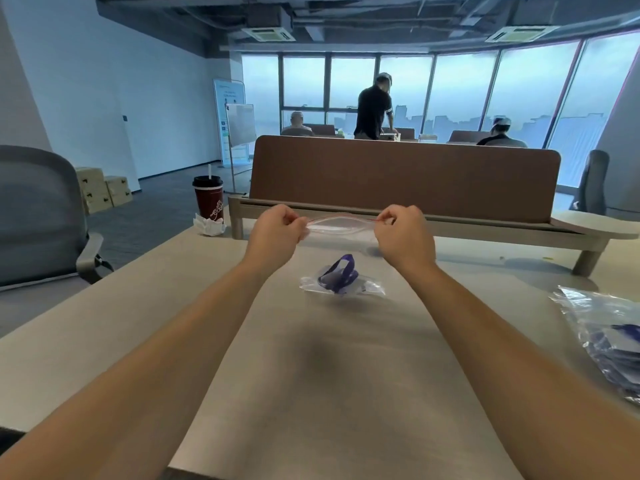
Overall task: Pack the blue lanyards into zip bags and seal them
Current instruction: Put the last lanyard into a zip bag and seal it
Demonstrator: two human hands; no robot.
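The left hand [277, 230] and right hand [403, 233] each pinched one end of the clear zip bag [341, 225], stretched between their fingers [298, 224]. The blue lanyard [337, 271] lay on the bench [311, 393] just below them. Parting the bag's lips evenly would likely have eased loading.

Zip bag [341, 226] at 12 o'clock: clear, red top line. Lanyard [336, 274]: dark blue. Cup [209, 199] at 10 o'clock: dark red, black lid.
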